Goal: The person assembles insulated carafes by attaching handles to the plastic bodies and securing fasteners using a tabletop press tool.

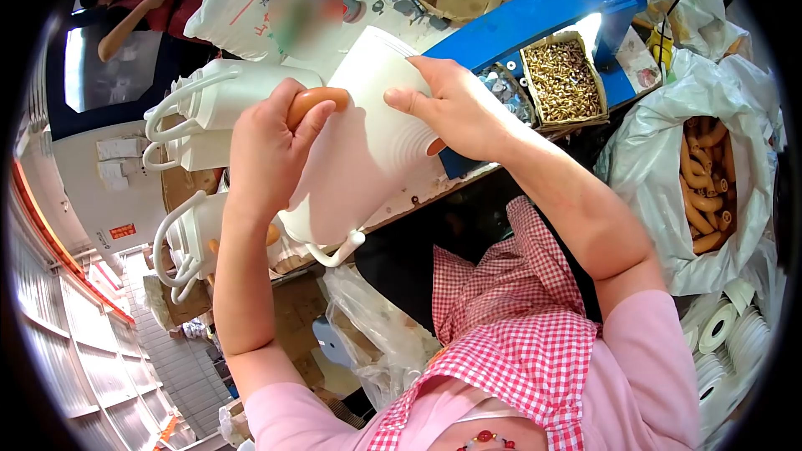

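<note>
A tapered white plastic vessel (359, 150) lies tilted across the bench edge in front of me, with concentric ridges near its right side. A thin curved white arm with a rounded tip (338, 250) sticks out at its lower end. My left hand (280, 129) is closed around a smooth tan curved handle (319, 103), whose end lies against the vessel. My right hand (455, 108) grips the vessel's right side, with thumb and fingers spread over the wall. Below that hand a small tan piece (436, 147) shows, mostly hidden.
More white vessels (251, 96) stand at left. A blue machine arm (526, 12) crosses the bench beside a box of brass-coloured fasteners (564, 79). At right hangs a bag of tan curved handles (706, 184). Another person (138, 0) is at upper left.
</note>
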{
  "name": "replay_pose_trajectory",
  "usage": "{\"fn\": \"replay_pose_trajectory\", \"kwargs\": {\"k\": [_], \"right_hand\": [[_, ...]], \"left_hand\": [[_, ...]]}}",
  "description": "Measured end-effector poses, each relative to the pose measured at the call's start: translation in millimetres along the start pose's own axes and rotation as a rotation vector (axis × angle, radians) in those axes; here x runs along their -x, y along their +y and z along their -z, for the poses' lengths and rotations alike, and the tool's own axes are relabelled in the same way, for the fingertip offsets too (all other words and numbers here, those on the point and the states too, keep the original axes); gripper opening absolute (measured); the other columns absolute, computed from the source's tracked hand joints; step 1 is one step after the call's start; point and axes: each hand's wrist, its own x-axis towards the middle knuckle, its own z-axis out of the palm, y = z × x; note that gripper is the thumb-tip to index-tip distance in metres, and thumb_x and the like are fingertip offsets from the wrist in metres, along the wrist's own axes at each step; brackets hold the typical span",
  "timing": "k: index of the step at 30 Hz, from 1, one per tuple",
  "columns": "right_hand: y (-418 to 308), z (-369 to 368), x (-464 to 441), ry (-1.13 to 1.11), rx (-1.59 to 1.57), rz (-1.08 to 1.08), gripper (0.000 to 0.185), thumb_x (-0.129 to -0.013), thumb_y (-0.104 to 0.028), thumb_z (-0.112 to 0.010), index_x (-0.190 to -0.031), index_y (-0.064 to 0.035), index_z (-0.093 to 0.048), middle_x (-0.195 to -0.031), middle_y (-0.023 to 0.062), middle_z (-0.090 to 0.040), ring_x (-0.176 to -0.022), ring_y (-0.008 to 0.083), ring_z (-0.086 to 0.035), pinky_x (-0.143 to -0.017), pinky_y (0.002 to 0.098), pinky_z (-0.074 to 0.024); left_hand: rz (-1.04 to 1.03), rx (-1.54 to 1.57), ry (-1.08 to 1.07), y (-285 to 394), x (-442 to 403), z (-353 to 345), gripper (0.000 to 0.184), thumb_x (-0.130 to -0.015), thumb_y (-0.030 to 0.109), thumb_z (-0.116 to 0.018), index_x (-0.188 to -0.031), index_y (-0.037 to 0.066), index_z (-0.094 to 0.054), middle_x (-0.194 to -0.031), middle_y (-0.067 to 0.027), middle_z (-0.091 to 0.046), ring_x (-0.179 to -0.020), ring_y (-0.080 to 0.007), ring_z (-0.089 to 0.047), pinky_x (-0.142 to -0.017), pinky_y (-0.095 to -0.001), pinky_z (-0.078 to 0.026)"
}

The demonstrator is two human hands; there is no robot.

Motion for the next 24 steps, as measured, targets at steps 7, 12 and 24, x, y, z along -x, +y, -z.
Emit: {"fn": "replay_pose_trajectory", "kwargs": {"k": [7, 12, 24], "right_hand": [[-2.0, 0.3, 2.0, 0.014, 0.054, 0.002, 0.041, -0.097, -0.032, -0.061, -0.11, 0.0067, -0.06, -0.08, 0.0159, -0.067, -0.056, 0.0218, -0.066, -0.051, 0.0338, -0.0541], [1.2, -1.2, 2.1, 0.023, 0.017, 0.031, 0.039, -0.096, -0.031, -0.061, -0.111, 0.0048, -0.061, -0.082, 0.0151, -0.068, -0.057, 0.0208, -0.066, -0.051, 0.0335, -0.0541], [-4.2, 9.7, 7.6, -0.015, 0.145, 0.032, 0.045, -0.091, -0.034, -0.068, -0.11, 0.0058, -0.059, -0.09, 0.0195, -0.069, -0.063, 0.0287, -0.072, -0.058, 0.0371, -0.0572]], "left_hand": [[0.039, 0.022, -0.024, 3.0, 0.7, 0.3, 0.032, -0.094, 0.033, -0.068, -0.09, 0.002, -0.059, -0.073, -0.0185, -0.063, -0.066, -0.0378, -0.059, -0.061, -0.0418, -0.046], [0.012, -0.003, -0.001, 0.8, 0.4, -2.6, 0.032, -0.094, 0.033, -0.068, -0.091, 0.002, -0.06, -0.074, -0.0191, -0.064, -0.068, -0.0391, -0.06, -0.062, -0.0431, -0.046], [-0.025, 0.168, -0.1, -28.9, -9.6, -5.9, 0.02, -0.102, 0.015, -0.056, -0.11, -0.001, -0.065, -0.099, -0.0078, -0.071, -0.09, -0.0147, -0.062, -0.08, -0.0272, -0.046]]}}
